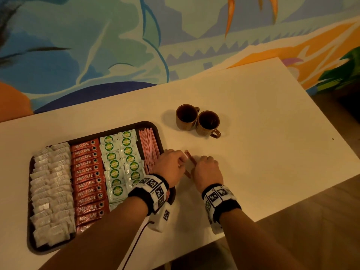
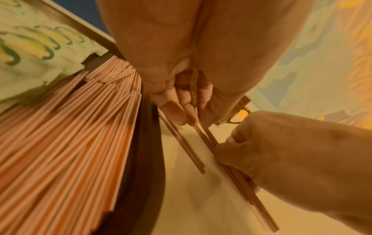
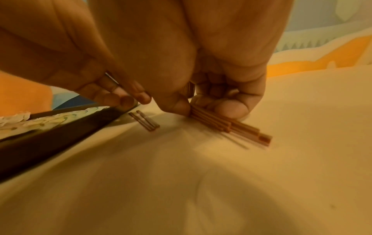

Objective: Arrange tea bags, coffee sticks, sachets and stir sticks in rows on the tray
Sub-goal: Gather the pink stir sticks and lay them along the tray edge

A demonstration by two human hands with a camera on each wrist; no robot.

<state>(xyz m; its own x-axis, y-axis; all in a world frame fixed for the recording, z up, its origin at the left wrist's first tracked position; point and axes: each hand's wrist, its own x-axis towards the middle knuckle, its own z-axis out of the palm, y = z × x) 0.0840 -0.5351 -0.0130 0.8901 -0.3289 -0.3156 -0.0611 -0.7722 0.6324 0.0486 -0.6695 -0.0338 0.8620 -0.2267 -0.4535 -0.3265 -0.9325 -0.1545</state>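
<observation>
The dark tray [image 1: 153,125] holds rows of white tea bags [image 1: 51,184], red coffee sticks [image 1: 87,178], green-and-white sachets [image 1: 120,162] and pink stir sticks [image 1: 149,147]. Just right of the tray, a small bundle of stir sticks [image 1: 190,158] lies on the table between both hands. My left hand [image 1: 180,162] pinches its far end with curled fingers [image 2: 185,111]. My right hand [image 1: 198,163] pinches the bundle [image 3: 231,127] lower down between thumb and fingers. Two loose stir sticks [image 3: 147,121] lie between the bundle and the tray rim [image 3: 50,136].
Two brown cups [image 1: 187,116] [image 1: 208,122] stand side by side on the white table [image 1: 272,133], behind the hands. The table's near edge runs diagonally at the lower right, with floor beyond it. A painted wall rises behind the table.
</observation>
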